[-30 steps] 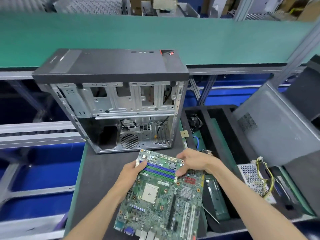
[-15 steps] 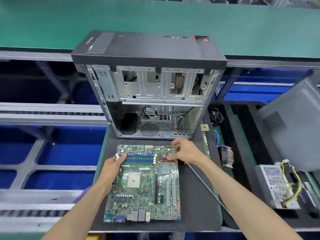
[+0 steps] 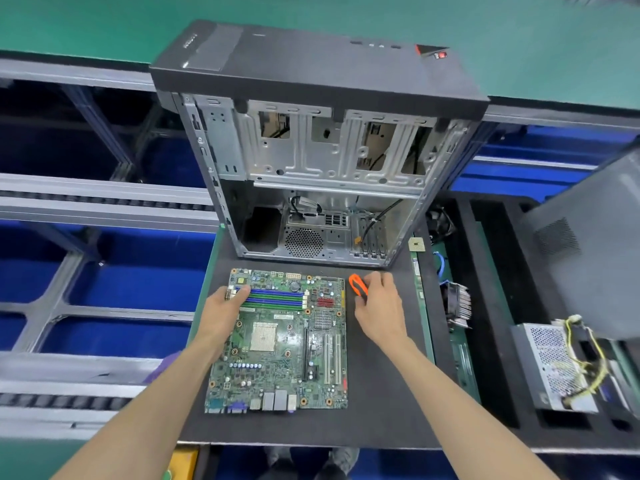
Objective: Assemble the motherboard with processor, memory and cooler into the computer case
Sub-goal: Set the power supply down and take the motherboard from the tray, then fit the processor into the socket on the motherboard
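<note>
Head view: board (image 3: pixel 280 341) laid flat on black mat (image 3: pixel 381 393), at 6 o'clock from open case (image 3: pixel 322 161). Left hand (image 3: pixel 225 306) rested flat, fingers extended, on board's 10 o'clock corner by memory slots (image 3: pixel 273 297). Right hand (image 3: pixel 379 303) curled round orange tool (image 3: pixel 356 285) at board's 1 o'clock. Step judged: bench prep; socket (image 3: pixel 264 336) empty, slots empty. Next move judged: processor (image 3: pixel 417 244), at mat's 1 o'clock, fetched and seated squarely. Case-front lettering too blurred to be read.

Black work mat (image 3: pixel 381 393) carrying motherboard (image 3: pixel 280 341), lying flat at centre; open computer case (image 3: pixel 322 161) sitting at far edge; orange-handled tool (image 3: pixel 357 286) lying just R of board, near case. Processor chip (image 3: pixel 417 244) sitting at mat's R edge.
</note>
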